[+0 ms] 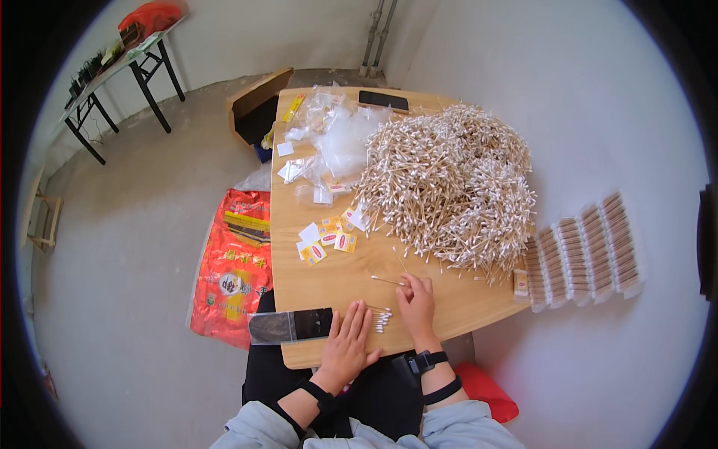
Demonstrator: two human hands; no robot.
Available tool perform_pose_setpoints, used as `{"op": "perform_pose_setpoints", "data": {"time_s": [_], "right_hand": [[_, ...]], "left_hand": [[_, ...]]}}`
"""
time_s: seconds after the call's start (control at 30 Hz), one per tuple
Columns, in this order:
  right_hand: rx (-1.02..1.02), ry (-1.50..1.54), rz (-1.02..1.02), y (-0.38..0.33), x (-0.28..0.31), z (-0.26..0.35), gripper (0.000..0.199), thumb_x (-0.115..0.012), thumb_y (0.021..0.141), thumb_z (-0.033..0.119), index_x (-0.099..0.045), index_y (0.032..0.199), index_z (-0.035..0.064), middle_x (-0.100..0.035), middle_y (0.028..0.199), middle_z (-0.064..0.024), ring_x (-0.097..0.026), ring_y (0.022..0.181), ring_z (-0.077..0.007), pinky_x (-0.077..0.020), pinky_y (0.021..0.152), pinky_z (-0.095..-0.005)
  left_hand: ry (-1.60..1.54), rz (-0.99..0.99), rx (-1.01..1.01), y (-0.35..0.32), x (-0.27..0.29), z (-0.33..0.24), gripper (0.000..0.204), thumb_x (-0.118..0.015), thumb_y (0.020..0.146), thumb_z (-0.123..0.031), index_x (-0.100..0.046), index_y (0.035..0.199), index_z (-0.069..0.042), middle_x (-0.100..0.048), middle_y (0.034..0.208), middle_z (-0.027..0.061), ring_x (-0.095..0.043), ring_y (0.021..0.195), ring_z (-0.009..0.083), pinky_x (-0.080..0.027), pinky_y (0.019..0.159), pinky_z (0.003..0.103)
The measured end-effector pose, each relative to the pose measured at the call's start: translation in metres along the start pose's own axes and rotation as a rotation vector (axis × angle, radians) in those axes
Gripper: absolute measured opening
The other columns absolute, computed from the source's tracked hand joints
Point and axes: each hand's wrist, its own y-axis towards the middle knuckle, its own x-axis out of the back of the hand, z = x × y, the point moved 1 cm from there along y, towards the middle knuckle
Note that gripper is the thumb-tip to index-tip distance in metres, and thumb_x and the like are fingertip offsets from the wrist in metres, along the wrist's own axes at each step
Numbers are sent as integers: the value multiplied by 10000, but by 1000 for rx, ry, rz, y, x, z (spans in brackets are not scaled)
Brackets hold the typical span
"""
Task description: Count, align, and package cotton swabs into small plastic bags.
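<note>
My left hand (348, 340) lies flat near the table's front edge, fingers stretched out and pointing away from me. Beside its fingers, a small row of cotton swabs (381, 322) shows, partly covered by the hand. A flat clear bag with a black part (310, 323) touches its left side and hangs over the edge. My right hand (416, 305) is closed in a pinch on a cotton swab (385, 280) whose white tip points left. Another swab stick (400, 258) slants up from near the same fingertips. A big heap of cotton swabs (452, 187) covers the table's far right.
Small yellow and white cards (329, 236) lie left of the heap. Crumpled clear plastic bags (340, 142) and a black phone (384, 101) are farther back. Packed swab bundles (587, 251) line the right side. A red bag (232, 262) and an open cardboard box (254, 108) stand left of the table.
</note>
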Motion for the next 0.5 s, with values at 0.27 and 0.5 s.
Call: {"op": "perform_pose_setpoints", "data": {"time_s": [0.27, 0.5], "right_hand": [[119, -26, 289, 3, 0, -4, 209, -719, 788, 142, -662, 985, 101, -537, 942, -108, -596, 724, -218, -509, 667, -351], [54, -198, -167, 29, -11, -20, 167, -708, 792, 146, -671, 951, 107, -565, 923, -96, -619, 743, -240, -511, 661, -351]], "left_hand": [[-8, -30, -19, -5, -8, 3, 831, -571, 830, -540, -379, 1423, 9, -222, 1551, 187, -171, 1457, 316, -132, 1173, 499], [40, -15, -31, -2, -1, 0, 813, -538, 857, -548, -375, 1429, 6, -250, 1548, 175, -184, 1462, 280, -155, 1167, 494]]}}
